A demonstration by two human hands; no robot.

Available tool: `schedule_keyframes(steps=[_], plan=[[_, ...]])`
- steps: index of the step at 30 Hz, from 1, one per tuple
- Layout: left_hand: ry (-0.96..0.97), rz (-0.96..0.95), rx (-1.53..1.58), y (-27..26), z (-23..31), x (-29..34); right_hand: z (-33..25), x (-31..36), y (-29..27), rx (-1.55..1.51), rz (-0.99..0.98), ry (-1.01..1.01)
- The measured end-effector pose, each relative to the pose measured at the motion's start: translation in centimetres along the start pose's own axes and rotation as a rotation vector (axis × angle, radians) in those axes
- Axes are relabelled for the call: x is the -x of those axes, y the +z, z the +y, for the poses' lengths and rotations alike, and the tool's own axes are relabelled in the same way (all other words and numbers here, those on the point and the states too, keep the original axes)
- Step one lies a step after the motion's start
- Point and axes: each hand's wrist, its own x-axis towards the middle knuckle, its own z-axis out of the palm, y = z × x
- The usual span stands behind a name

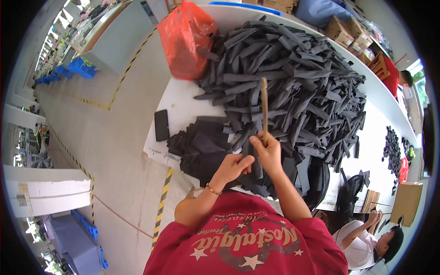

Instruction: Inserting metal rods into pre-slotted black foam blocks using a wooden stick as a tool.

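My right hand (269,155) is closed around a thin tan stick (264,103), slightly curved at its top, which points away from me. Close beside it, my left hand (234,168) pinches a dark fabric piece (255,161) that lies between the two hands. Its lower end hangs toward my shirt; whether the stick reaches inside it I cannot tell. A big heap of narrow dark fabric strips (293,78) spreads beyond my hands. Left of them lie stacked flat dark fabric pieces (199,144).
A black phone (161,125) rests near the table's left edge. At the far left corner stands a red plastic bag (187,43). A black mesh chair or bag (318,183) is by my right arm. Another person (364,240) works at the right. Cardboard boxes (343,33) line the back.
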Motion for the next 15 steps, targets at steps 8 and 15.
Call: schedule_keyframes(steps=[8, 15], plan=[[0.125, 0.07, 0.295, 2.3, 1.4, 0.0, -3.6, -3.5, 0.9, -0.11, 0.255, -0.086], [0.004, 0.122, 0.113, 0.8, -5.9, 5.2, -12.1, -22.4, -8.3, -0.24, 0.671, -0.353]])
